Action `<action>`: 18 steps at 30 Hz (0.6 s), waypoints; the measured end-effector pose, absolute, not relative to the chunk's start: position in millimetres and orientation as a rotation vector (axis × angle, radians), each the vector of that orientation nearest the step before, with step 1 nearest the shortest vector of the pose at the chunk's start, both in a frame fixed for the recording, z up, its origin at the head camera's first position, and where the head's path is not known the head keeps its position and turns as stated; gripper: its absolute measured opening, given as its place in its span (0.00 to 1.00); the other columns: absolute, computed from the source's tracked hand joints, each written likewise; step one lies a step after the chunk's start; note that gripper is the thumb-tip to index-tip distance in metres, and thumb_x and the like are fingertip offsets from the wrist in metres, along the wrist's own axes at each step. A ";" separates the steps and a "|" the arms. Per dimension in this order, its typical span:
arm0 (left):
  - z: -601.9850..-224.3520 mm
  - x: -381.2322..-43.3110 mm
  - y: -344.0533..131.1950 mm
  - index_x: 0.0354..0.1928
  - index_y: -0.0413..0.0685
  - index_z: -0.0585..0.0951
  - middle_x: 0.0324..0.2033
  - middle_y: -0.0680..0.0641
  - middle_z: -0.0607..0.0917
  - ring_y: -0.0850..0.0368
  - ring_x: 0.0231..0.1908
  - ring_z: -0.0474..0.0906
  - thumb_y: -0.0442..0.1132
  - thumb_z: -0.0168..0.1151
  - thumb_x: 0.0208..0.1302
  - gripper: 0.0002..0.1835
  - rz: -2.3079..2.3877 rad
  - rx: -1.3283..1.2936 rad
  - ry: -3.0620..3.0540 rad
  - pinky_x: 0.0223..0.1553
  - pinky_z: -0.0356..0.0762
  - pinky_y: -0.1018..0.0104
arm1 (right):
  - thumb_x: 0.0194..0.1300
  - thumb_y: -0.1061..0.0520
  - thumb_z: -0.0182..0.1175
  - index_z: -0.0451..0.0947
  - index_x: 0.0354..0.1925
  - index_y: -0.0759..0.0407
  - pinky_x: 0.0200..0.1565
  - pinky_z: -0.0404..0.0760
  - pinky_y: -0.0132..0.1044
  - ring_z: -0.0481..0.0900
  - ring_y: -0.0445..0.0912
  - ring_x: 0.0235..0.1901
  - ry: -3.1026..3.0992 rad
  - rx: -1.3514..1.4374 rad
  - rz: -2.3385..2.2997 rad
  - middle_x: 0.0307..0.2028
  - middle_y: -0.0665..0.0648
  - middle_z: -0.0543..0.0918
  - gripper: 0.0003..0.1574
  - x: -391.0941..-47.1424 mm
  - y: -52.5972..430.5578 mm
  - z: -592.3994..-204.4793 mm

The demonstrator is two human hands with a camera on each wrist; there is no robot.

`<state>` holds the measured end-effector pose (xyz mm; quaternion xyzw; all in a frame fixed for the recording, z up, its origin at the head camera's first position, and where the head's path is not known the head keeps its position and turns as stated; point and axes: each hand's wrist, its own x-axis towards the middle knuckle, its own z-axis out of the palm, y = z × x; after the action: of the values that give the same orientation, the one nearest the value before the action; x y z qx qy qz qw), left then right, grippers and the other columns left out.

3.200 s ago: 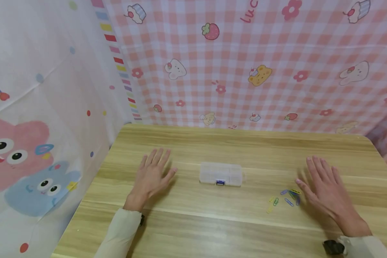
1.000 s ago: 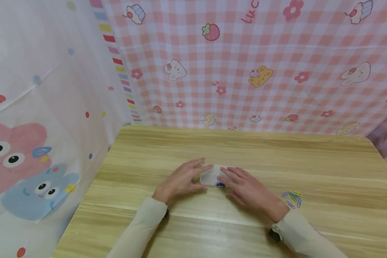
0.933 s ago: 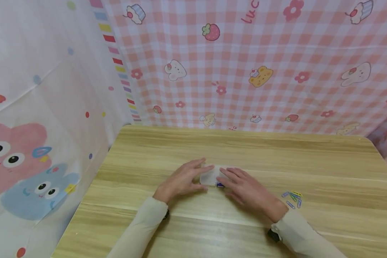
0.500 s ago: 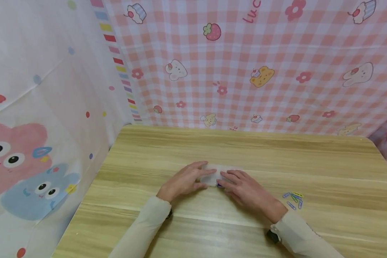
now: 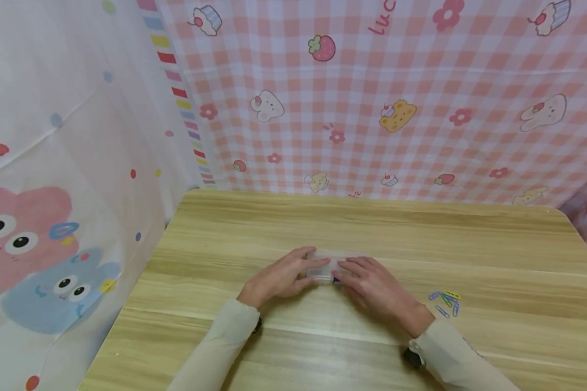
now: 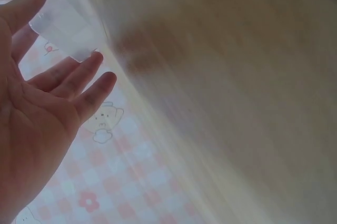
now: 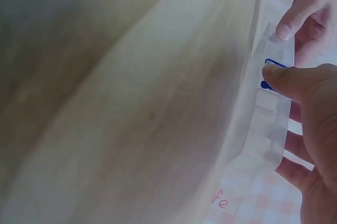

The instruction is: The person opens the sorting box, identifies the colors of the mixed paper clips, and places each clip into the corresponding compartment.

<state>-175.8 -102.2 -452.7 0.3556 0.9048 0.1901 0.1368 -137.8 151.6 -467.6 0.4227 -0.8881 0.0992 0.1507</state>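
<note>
A clear plastic compartment box (image 5: 323,272) with a blue latch (image 7: 267,84) on its front side lies on the table between both hands. My left hand (image 5: 283,274) holds the left end, with the thumb at the front and fingers at the top and back. My right hand (image 5: 381,285) grips the box from the right. In the right wrist view, its thumb (image 7: 287,79) presses on the latch while the other fingers sit behind the far side. The right part of the box is mostly hidden under the right hand in the head view.
To the right of the right hand lies a small group of coloured paper clips (image 5: 452,294), purple, green and yellow. The wooden table (image 5: 372,217) meets a pink checked cloth (image 5: 352,70) at its back edge and a printed white cloth on the left.
Both hands came inward from lying flat apart and took hold of the box. In the last half second they barely shift. Some clips seen earlier are now hidden behind the right arm.
</note>
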 end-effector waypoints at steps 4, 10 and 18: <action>-451.9 -176.0 -101.2 0.73 0.62 0.67 0.75 0.39 0.59 0.44 0.73 0.57 0.48 0.56 0.74 0.27 0.582 1.007 2.596 0.71 0.62 0.49 | 0.58 0.58 0.73 0.84 0.54 0.56 0.59 0.77 0.52 0.82 0.53 0.54 -2.510 1.189 0.299 0.53 0.59 0.85 0.24 -138.6 151.7 -468.6; -450.9 -177.1 -100.9 0.73 0.63 0.67 0.75 0.39 0.59 0.44 0.73 0.58 0.49 0.55 0.74 0.27 0.593 0.982 2.585 0.72 0.61 0.49 | 0.55 0.59 0.75 0.86 0.50 0.56 0.57 0.79 0.53 0.84 0.52 0.49 -2.457 1.169 0.325 0.49 0.58 0.86 0.22 -140.3 150.7 -469.2; -448.6 -180.1 -101.0 0.73 0.64 0.67 0.75 0.39 0.59 0.44 0.73 0.57 0.50 0.55 0.74 0.27 0.614 0.958 2.560 0.72 0.60 0.49 | 0.52 0.60 0.75 0.86 0.48 0.59 0.53 0.81 0.54 0.84 0.52 0.47 -2.382 1.168 0.401 0.47 0.59 0.87 0.22 -144.4 150.9 -472.3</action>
<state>-180.1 -101.0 -448.6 0.3370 0.9006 0.2161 0.1690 -144.4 150.9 -472.3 0.4238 -0.8646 0.1456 0.2275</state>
